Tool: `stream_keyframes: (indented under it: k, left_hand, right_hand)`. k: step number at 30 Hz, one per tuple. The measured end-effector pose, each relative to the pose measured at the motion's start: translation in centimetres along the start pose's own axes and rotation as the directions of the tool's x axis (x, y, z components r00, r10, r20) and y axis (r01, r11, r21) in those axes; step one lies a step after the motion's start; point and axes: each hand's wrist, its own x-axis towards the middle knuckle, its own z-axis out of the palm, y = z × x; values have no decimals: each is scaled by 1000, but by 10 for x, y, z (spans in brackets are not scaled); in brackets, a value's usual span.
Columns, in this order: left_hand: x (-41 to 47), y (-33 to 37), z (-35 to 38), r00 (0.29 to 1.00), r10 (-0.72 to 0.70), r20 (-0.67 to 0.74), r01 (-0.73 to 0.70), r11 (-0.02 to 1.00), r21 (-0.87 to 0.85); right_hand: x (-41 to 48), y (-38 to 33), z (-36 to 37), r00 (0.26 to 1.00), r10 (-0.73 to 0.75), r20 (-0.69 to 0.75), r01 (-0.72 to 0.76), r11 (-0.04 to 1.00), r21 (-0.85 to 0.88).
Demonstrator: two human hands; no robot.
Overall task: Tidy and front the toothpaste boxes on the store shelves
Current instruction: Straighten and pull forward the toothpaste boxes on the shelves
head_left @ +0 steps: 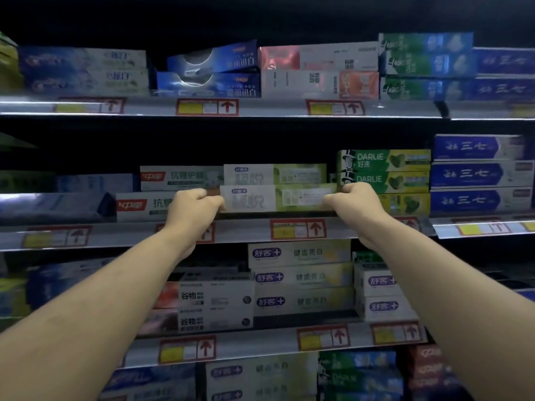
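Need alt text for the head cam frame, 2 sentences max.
Both hands grip the ends of a white-and-green toothpaste box on the middle shelf, left hand at its left end, right hand at its right. Stacked toothpaste boxes fill the shelves above and below, with red-framed price tags along each edge.

Red-framed price tags point(298, 228) with yellow panels and black arrows (text too blurred to read) line the grey shelf rails point(390, 111) from upper left to lower right; the recesses behind stay dark.

"DARLIE" on green boxes point(383, 169), "WHITE NOW" on blue box point(208, 85)
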Motion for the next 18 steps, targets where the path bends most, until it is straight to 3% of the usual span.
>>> stream_keyframes:
  k: [5, 13, 18]
  left_hand:
    - [-3, -1, 0, 1000, 22, -3, -22, 998, 66]
    - [-6, -1, -8, 998, 67, 22, -70, 981, 183]
    - [-16, 10, -15, 979, 157, 132, -194, 920, 341]
  right_hand:
    - [0, -3, 8, 997, 24, -75, -25, 1000, -8]
    - [-6, 1, 8, 991, 124, 59, -134, 964, 228]
    - [-12, -3, 7, 995, 89, 40, -93, 991, 92]
